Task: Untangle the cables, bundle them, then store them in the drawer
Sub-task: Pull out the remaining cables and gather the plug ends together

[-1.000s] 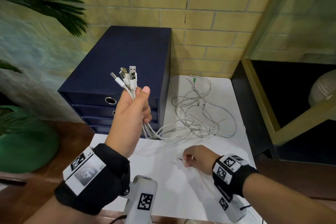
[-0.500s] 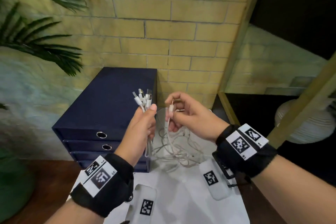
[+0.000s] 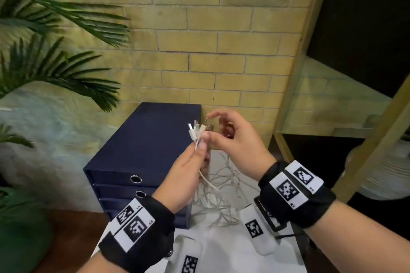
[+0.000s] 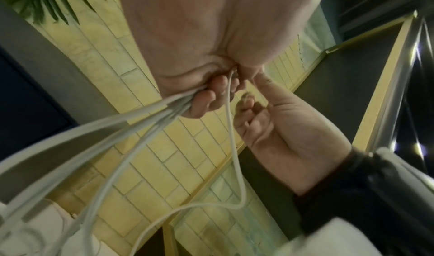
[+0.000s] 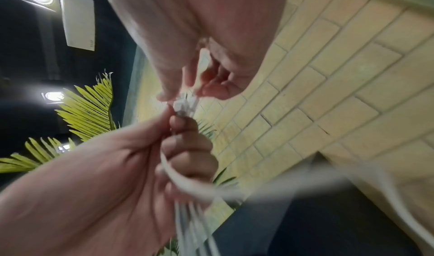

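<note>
My left hand (image 3: 200, 146) is raised in front of the dark blue drawer unit (image 3: 144, 150) and grips a bundle of white cable ends. Their plugs (image 3: 196, 131) stick up above its thumb. My right hand (image 3: 208, 126) meets it from the right. Its thumb lies against the bundle and its index finger arches over a thin jack plug (image 3: 206, 121), pinching it into the bundle. From the fist the cables (image 4: 145, 115) hang down to a loose tangle (image 3: 221, 197) on the white table (image 3: 221, 250). In the right wrist view the plugs (image 5: 184, 105) sit between thumb and fingers. All drawers are closed.
Ring pulls (image 3: 135, 179) mark the drawer fronts. Palm leaves (image 3: 66, 62) reach in from the left above a green object (image 3: 22, 228). A yellow brick wall stands behind. A wooden frame (image 3: 290, 84) and a white ribbed vase (image 3: 381, 173) are on the right.
My right hand picked a jack plug end off the table and brought it up to the bundle in my left hand. The view has tilted upward.
</note>
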Available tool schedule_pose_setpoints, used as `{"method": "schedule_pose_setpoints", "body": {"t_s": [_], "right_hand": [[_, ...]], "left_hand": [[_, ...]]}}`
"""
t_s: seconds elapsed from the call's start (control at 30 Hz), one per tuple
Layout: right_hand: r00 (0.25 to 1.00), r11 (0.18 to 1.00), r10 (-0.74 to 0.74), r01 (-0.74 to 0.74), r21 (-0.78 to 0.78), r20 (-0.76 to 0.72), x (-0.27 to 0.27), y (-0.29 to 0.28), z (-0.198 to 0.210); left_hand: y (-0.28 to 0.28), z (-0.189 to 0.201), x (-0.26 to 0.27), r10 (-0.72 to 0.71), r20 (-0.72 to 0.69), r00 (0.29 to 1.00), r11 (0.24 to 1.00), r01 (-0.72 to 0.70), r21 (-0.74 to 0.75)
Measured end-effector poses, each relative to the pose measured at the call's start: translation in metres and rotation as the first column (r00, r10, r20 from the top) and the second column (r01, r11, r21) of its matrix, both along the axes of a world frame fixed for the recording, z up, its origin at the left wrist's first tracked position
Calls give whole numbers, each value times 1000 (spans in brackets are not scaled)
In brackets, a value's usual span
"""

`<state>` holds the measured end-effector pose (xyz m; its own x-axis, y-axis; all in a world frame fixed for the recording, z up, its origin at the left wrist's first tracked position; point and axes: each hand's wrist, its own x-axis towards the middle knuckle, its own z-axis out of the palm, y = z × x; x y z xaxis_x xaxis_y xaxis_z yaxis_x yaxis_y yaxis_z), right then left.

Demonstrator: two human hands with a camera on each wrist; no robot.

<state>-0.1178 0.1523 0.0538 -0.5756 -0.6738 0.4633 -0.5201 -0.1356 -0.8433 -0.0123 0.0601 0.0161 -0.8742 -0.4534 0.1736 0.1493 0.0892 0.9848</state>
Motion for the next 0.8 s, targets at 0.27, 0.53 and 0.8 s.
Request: {"method": "schedule_pose_setpoints", "body": {"t_s": [0.27,0.53,0.8], "right_hand": [[947,855,317,-306,418,44,7,14,-60],[995,806,75,-23,591,-63,-52,30,-108],[933,509,-241,355,784,-266,-119,49,-114]], "left_hand": [[-14,18,-6,131,-118,984,980,-111,166],[-26,29,4,173,-234,957,917,-69,393],[-36,32,18,217,-261,941,927,-114,358]]}}
